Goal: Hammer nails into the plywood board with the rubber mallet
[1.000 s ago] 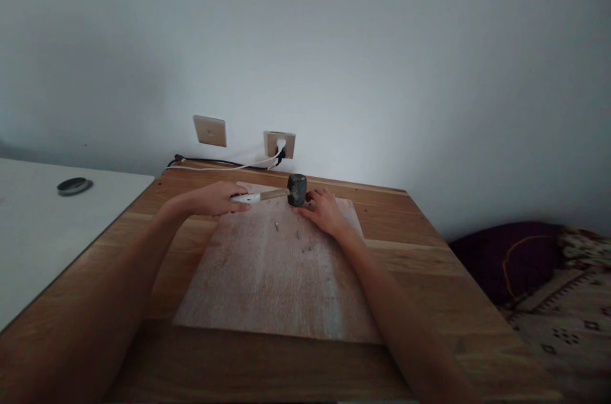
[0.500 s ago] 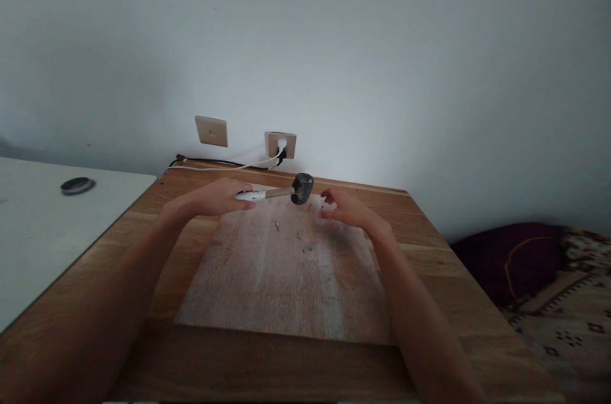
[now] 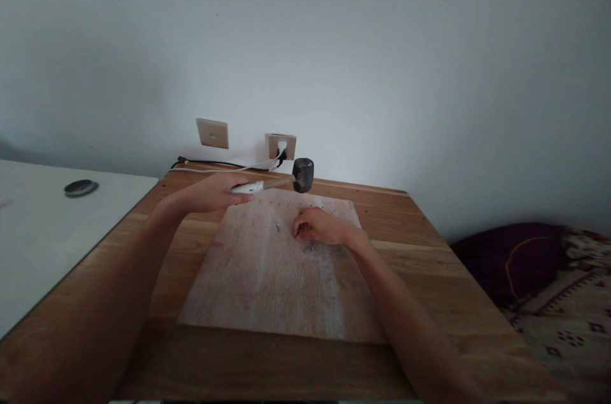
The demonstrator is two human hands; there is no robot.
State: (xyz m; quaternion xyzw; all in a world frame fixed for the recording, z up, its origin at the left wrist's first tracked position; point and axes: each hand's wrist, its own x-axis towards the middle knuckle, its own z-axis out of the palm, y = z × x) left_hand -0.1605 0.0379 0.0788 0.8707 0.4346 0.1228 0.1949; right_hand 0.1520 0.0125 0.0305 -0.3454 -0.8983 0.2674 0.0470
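My left hand (image 3: 222,193) is closed around the white-wrapped end of a mallet's handle. The mallet (image 3: 303,175) has a black head, which is held up over the far edge of a thin wooden board (image 3: 248,283). My right hand (image 3: 319,226) is down at the board, thumb and fingers drawn together in a pinch. Whatever lies between those fingertips is hidden. Close to them is a small metal nail or screw (image 3: 312,246), partly behind the hand. Another small metal nail or screw (image 3: 278,226) sits further left. Several tiny dark points (image 3: 286,203) run along the board's far side.
The board lies on a wooden tabletop (image 3: 405,277). Cables (image 3: 214,167) run along the wall to a socket (image 3: 281,146), beside a wall plate (image 3: 212,133). On the left, a white table (image 3: 33,232) holds a dark round object (image 3: 81,188). Patterned fabric (image 3: 568,315) lies at right.
My right hand has moved left and down onto the board, its fingers closing over where a small metal piece lay. The mallet head has risen slightly in my left hand.
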